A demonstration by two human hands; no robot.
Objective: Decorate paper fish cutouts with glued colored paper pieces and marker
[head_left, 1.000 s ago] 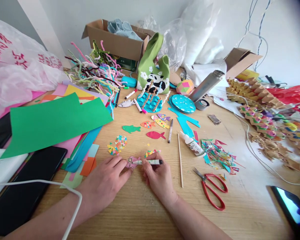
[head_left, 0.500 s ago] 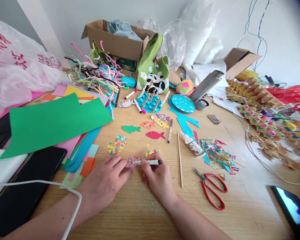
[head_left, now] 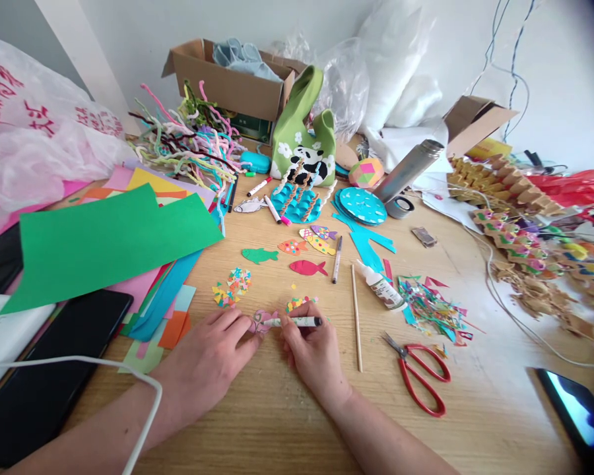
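Note:
Low in the middle of the table, my left hand (head_left: 210,353) pins a small pink paper fish (head_left: 264,319), its thumb and fingertips closed on the left end. My right hand (head_left: 319,356) grips a white marker (head_left: 304,321) with a black end, held almost level, its tip over the fish. Part of the fish is hidden under my fingers. Just beyond lie colourful paper scraps (head_left: 240,280) and small round paper dots (head_left: 297,303). Several finished-looking paper fish, among them a green fish (head_left: 260,255) and a red fish (head_left: 308,266), lie farther up.
Red-handled scissors (head_left: 420,373), a wooden stick (head_left: 356,316) and a glue bottle (head_left: 383,287) lie to the right. Green paper sheets (head_left: 113,244) cover the left side. A white cable (head_left: 153,396) crosses over my left forearm. A metal flask (head_left: 410,168) stands behind.
The marker's tip has shifted slightly left and down over the pink fish. My left hand stays in place on it.

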